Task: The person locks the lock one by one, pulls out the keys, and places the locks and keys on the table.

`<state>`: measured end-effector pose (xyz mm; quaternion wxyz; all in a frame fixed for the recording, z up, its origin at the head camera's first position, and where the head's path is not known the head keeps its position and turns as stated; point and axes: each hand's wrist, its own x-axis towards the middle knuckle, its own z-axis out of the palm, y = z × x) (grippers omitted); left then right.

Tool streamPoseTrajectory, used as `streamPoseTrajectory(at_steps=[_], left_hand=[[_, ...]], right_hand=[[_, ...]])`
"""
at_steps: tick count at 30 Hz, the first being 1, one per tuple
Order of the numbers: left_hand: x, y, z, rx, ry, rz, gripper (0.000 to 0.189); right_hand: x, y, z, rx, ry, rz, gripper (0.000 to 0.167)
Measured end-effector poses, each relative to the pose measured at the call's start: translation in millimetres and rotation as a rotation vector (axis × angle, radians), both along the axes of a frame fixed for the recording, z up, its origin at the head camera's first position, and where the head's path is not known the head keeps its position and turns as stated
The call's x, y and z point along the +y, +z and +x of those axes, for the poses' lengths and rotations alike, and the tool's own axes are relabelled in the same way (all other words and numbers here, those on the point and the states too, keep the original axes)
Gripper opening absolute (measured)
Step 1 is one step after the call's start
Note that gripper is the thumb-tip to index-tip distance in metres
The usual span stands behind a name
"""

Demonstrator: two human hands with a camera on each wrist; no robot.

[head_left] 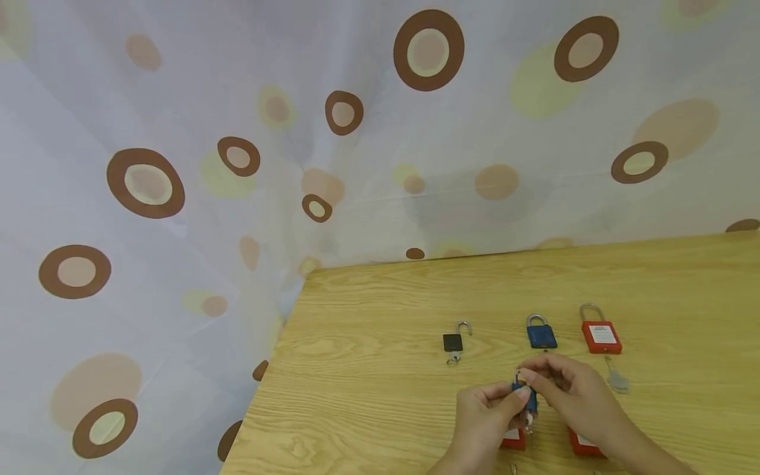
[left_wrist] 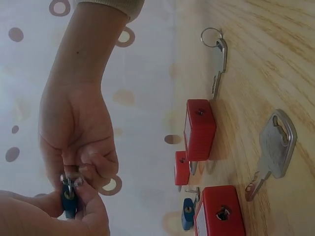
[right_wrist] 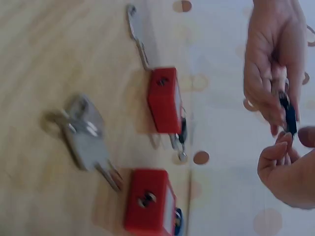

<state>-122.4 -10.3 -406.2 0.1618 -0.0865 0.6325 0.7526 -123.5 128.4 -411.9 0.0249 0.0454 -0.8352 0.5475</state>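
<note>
Above the front part of the table, both hands hold a small blue padlock (head_left: 531, 400) between them. My left hand (head_left: 483, 419) grips its body, the thumb lying across the front. My right hand (head_left: 572, 392) pinches at its shackle end with thumb and fingers. A silvery key (head_left: 529, 418) hangs at the padlock's lower end. In the left wrist view the blue padlock (left_wrist: 70, 200) shows its keyhole side, and the fingers cover much of it. The right wrist view shows it as a dark blue shape (right_wrist: 290, 120) between the hands.
Below the hands lie two red padlocks, one left (head_left: 514, 440) and one right (head_left: 584, 444). Farther back are a black padlock (head_left: 452, 342) with its shackle open, another blue padlock (head_left: 542, 336) and a red padlock (head_left: 602, 336). Loose keys (left_wrist: 275, 145) lie near red padlocks. A patterned curtain (head_left: 368, 218) borders the table.
</note>
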Motion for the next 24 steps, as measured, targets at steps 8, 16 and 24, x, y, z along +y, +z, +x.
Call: streamPoseTrajectory(at_steps=[8, 16, 24], left_hand=[[1.5, -0.3, -9.9, -0.015, 0.150, 0.047, 0.015], [3.5, -1.7, -12.1, 0.026, 0.181, 0.067, 0.016], [4.3, -3.0, -11.6, 0.035, 0.215, 0.095, 0.016]], right_hand=[[-15, -9.7, 13.1, -0.271, -0.144, -0.050, 0.029], [-19, -12.6, 13.1, -0.247, -0.125, -0.075, 0.020], [-22, -8.3, 14.2, -0.247, -0.140, -0.038, 0.018]])
